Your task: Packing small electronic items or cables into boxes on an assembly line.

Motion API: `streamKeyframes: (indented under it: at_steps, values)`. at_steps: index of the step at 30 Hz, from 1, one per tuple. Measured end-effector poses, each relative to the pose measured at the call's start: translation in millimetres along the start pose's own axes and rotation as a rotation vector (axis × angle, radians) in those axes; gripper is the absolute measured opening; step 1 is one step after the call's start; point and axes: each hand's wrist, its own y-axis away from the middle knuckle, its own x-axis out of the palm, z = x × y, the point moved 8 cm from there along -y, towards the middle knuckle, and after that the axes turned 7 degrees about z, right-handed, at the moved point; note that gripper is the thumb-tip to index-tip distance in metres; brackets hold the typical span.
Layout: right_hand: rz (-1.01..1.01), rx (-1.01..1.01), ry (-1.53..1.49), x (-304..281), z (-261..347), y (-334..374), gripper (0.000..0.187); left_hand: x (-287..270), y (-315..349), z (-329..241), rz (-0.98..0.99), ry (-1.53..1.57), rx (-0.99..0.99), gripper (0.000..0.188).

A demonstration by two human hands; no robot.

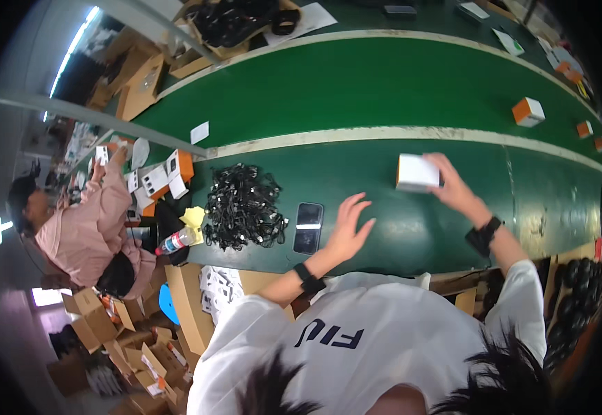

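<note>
A: Right hand (456, 185) has its fingers on the small white box (416, 172), gripping its far side; the box sits on the green belt (384, 90). Left hand (348, 227) is spread wide, empty, hovering just above the belt.

B: Advice?

A: Steady the box with the free hand. A black phone (308, 227) lies just left of it, the pile of black cables (243, 206) beyond that.

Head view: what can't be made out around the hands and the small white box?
- Small white cardboard box: its right side is hidden by the right hand; grip unclear.
- Left hand: touching the green belt or hovering, cannot tell.
- Black cable pile: single pieces too small to tell.
- Black phone: screen washed out by glare.
</note>
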Motion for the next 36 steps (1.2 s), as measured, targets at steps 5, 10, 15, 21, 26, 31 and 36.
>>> streamKeyframes:
  at_steps: [5, 10, 15, 21, 26, 31, 36]
  values:
    - [0.01, 0.005, 0.018, -65, -70, -129, 0.062, -87, 63, 33, -0.209, -0.013, -0.232, 0.028]
    - [-0.047, 0.03, -0.019, -108, -144, -218, 0.057, -136, 148, 57, -0.343, -0.091, -0.548, 0.016]
    - [0.02, 0.09, 0.179, -123, -177, -256, 0.049, -142, 195, 86, -0.388, -0.026, -0.721, 0.014]
    - [-0.089, 0.08, 0.555, -125, -136, -209, 0.045, -193, 71, 133, -0.375, -0.012, -0.432, 0.014]
    - [-0.057, 0.162, 0.417, -68, -81, -157, 0.029, -292, -39, 261, -0.489, -0.283, -0.337, 0.026]
    - [0.01, 0.339, 0.35, -16, -58, -94, 0.028, -358, -79, 408, -0.61, -0.415, -0.971, 0.069]
    - [0.038, 0.465, 0.25, 30, -38, -88, 0.032, -378, -65, 446, -0.709, -0.664, -1.28, 0.095]
